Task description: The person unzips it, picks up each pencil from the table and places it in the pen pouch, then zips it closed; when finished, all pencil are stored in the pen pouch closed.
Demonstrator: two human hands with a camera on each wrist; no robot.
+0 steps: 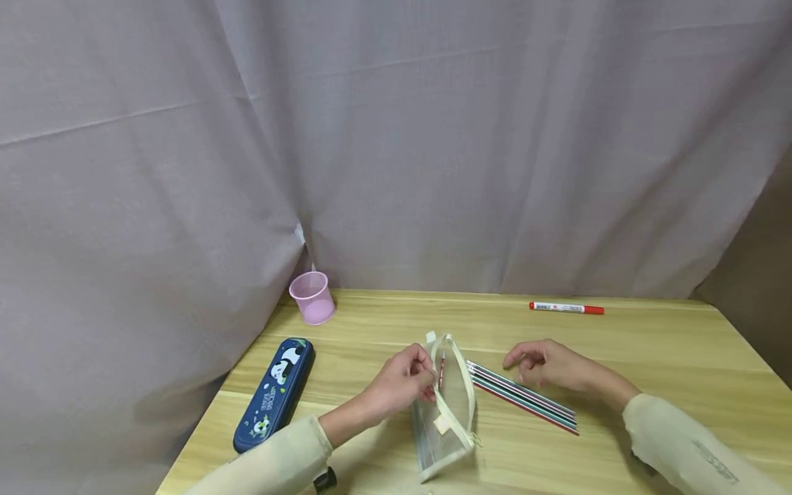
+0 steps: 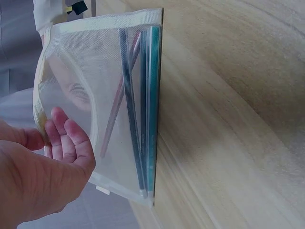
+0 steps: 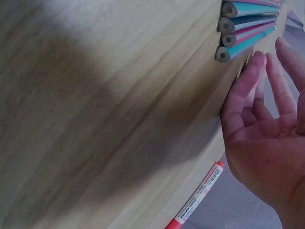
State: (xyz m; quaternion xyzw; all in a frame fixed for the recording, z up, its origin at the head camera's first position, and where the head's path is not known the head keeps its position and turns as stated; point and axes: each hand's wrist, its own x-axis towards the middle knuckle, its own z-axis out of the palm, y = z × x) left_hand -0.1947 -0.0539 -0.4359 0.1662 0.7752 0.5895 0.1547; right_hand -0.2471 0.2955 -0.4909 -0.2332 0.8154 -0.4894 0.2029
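Observation:
My left hand pinches the opening edge of a cream mesh zip pouch and holds it upright on the table, mouth agape. Several pencils, teal, dark and pink-red, show through the mesh in the left wrist view. Right of the pouch, a row of striped pencils lies side by side; their blunt ends appear at the top of the right wrist view. Beside that row hovers my right hand, fingers loosely bent and holding nothing. It is apart from the pencils.
A red-and-white marker lies near the table's back edge. At the back left stands a pink cup. A dark blue panda pencil case lies left of my left arm. Grey curtains hang behind the table.

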